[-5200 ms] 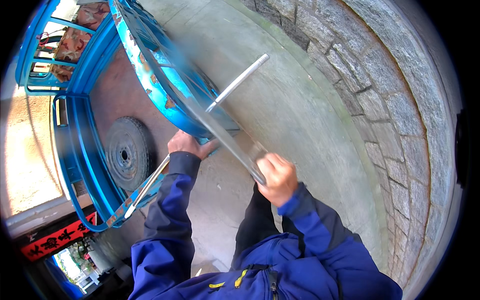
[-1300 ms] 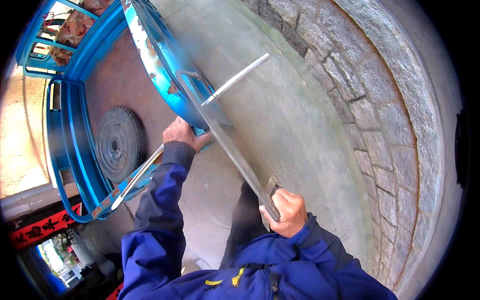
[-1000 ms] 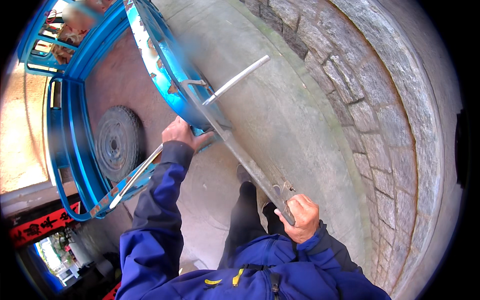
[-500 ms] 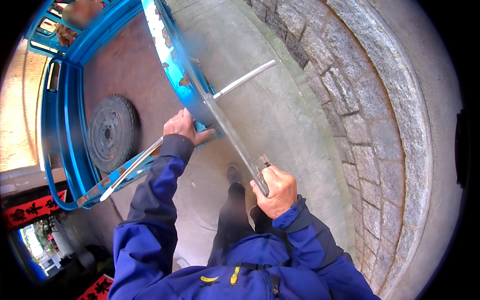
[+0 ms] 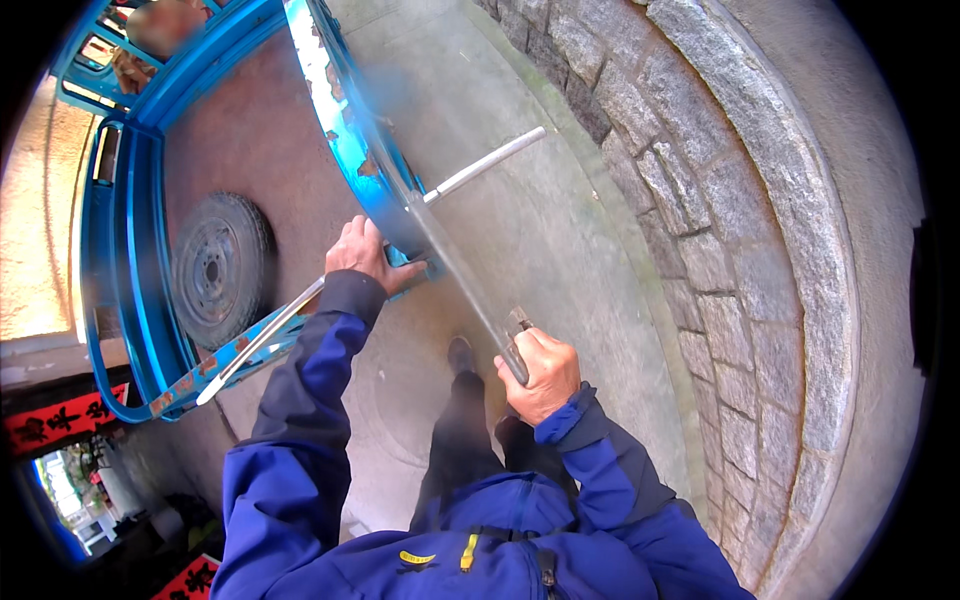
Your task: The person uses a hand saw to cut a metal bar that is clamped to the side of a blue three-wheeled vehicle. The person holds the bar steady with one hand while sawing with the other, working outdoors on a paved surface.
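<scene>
A long grey metal bar (image 5: 455,265) slants down from the blue cargo bed's peeling side panel (image 5: 345,140). My right hand (image 5: 540,375) is closed round the bar's lower end, and a small metal bracket (image 5: 519,319) sticks up beside my fingers. My left hand (image 5: 362,258) grips the near corner of the blue cargo bed, fingers over its edge and thumb stretched out to the right. A pale rod (image 5: 490,162) juts out near the bar's upper end. Below my left wrist, another pale rod (image 5: 260,340) lies along the rusty blue rail (image 5: 215,368).
A spare wheel (image 5: 222,268) lies inside the bed on its brownish floor. On the right a curved stone wall (image 5: 735,250) borders the concrete ground (image 5: 600,260). Red banners with dark writing (image 5: 65,420) hang at the lower left.
My right hand and the bar's lower end have shifted slightly to the left. My left hand keeps its grip on the bed's corner.
</scene>
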The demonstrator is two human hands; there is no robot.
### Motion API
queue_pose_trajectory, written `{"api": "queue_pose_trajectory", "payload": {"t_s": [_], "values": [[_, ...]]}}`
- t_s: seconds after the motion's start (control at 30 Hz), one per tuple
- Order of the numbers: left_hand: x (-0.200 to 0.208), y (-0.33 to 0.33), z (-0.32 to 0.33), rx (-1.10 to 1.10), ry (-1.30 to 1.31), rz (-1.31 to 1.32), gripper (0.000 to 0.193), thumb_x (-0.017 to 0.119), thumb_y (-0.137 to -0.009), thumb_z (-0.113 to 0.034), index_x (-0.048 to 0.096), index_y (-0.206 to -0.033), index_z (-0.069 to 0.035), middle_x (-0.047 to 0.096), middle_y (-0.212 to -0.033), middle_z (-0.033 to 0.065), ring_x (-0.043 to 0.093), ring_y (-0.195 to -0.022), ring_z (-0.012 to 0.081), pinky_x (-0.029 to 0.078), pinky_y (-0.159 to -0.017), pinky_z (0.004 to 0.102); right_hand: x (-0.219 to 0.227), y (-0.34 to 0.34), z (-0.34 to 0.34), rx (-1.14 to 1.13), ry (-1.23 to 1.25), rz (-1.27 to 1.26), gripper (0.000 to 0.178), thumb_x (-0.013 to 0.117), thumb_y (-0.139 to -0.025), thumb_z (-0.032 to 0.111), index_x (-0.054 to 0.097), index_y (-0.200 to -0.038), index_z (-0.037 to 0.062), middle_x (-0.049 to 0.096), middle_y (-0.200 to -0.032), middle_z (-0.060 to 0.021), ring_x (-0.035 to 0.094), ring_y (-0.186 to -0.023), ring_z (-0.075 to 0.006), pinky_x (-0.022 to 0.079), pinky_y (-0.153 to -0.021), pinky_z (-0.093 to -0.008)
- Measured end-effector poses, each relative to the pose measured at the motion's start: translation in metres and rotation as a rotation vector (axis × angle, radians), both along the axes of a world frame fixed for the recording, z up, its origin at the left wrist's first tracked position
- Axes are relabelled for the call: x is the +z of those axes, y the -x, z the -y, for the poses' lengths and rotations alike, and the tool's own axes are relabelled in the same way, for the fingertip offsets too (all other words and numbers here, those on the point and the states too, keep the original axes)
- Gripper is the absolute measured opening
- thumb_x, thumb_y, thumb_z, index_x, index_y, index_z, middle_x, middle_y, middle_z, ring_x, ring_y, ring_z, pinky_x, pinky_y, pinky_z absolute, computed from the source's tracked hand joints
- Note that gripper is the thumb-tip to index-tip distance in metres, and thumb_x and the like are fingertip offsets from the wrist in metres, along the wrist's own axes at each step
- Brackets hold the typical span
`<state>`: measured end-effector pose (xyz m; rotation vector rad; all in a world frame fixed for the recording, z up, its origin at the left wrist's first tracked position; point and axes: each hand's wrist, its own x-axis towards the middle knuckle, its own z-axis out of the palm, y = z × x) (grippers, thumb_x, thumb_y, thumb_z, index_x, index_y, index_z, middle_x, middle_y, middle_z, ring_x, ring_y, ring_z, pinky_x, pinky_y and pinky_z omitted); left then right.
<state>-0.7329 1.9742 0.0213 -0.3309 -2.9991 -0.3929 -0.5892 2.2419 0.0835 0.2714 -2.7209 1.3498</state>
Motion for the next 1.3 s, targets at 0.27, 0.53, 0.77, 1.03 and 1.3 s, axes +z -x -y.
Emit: {"api": "queue_pose_trajectory", "payload": {"t_s": [0.27, 0.53, 0.77, 1.03, 1.3], "values": [[0.001, 0.001, 0.008, 0.016, -0.012, 0.015, 0.070, 0.091, -0.065, -0.050, 0.065, -0.115, -0.009, 0.064, -0.101, 0.0120, 0.066, -0.102, 0.0317, 0.056, -0.087, 0.0442, 0.021, -0.015, -0.010, -0.021, -0.022, 0.074, 0.026, 0.080, -0.067, 0.004, 0.057, -0.079, 0.0051, 0.060, -0.077, -0.0136, 0.063, -0.072, -0.0372, 0.050, -0.062, -0.0469], [0.006, 0.005, 0.004, 0.031, -0.069, 0.127, 0.071, 0.090, -0.063, -0.052, 0.067, -0.116, -0.010, 0.069, -0.099, 0.0134, 0.069, -0.097, 0.0334, 0.057, -0.087, 0.0452, 0.033, -0.012, -0.012, -0.033, -0.049, 0.091, 0.028, 0.081, -0.064, 0.005, 0.056, -0.077, 0.0054, 0.060, -0.077, -0.0136, 0.063, -0.071, -0.0371, 0.049, -0.060, -0.0464], [0.013, 0.004, -0.001, 0.047, -0.049, 0.088, 0.071, 0.090, -0.062, -0.051, 0.068, -0.116, -0.011, 0.069, -0.101, 0.0145, 0.069, -0.099, 0.0343, 0.057, -0.087, 0.0458, 0.030, -0.012, -0.017, 0.016, -0.061, 0.072, 0.026, 0.082, -0.073, 0.003, 0.058, -0.083, 0.0025, 0.059, -0.074, -0.0158, 0.062, -0.065, -0.0385, 0.049, -0.058, -0.0438], [0.009, 0.004, 0.002, 0.049, -0.065, 0.122, 0.068, 0.088, -0.063, -0.050, 0.066, -0.113, -0.009, 0.070, -0.100, 0.0152, 0.069, -0.098, 0.0346, 0.057, -0.087, 0.0453, 0.003, 0.017, -0.001, 0.039, 0.024, -0.010, 0.026, 0.080, -0.075, 0.004, 0.054, -0.079, 0.0024, 0.057, -0.074, -0.0163, 0.062, -0.068, -0.0407, 0.049, -0.059, -0.0465], [0.014, 0.005, 0.001, 0.051, -0.069, 0.141, 0.067, 0.087, -0.065, -0.048, 0.066, -0.116, -0.012, 0.072, -0.099, 0.0146, 0.071, -0.097, 0.0349, 0.057, -0.086, 0.0453, 0.004, -0.012, -0.009, 0.007, -0.017, -0.024, 0.026, 0.079, -0.073, 0.002, 0.054, -0.076, 0.0032, 0.056, -0.073, -0.0154, 0.060, -0.065, -0.0389, 0.049, -0.059, -0.0457]]}}
